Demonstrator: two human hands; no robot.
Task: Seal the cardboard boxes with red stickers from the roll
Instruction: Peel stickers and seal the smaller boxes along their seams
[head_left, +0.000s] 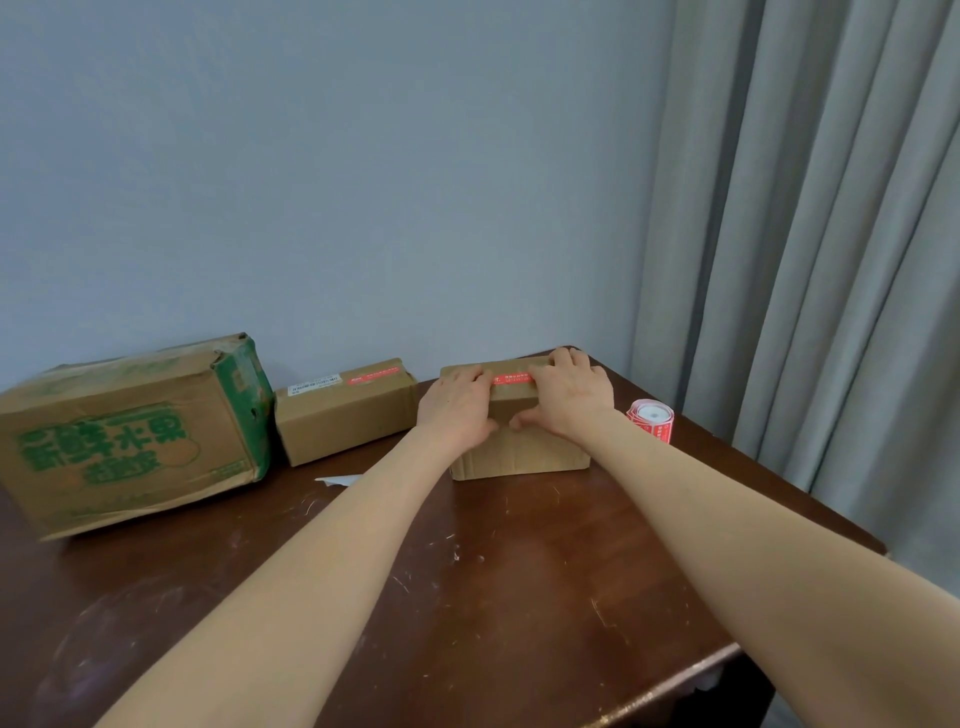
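A small brown cardboard box (524, 452) stands at the far right of the dark wooden table (467, 571). A red sticker (511, 378) lies across its top seam. My left hand (457, 408) and my right hand (569, 397) both press flat on the box top, fingertips on either end of the sticker, thumbs over the front edge. The roll of red stickers (650, 420) stands just right of the box. A second brown box (345, 413) to the left carries a red sticker (373, 375) on its top.
A large worn carton with green print (130, 441) lies at the far left. A white scrap of backing paper (337, 480) lies on the table in front of the middle box. Grey curtains (805, 234) hang at the right, a wall behind.
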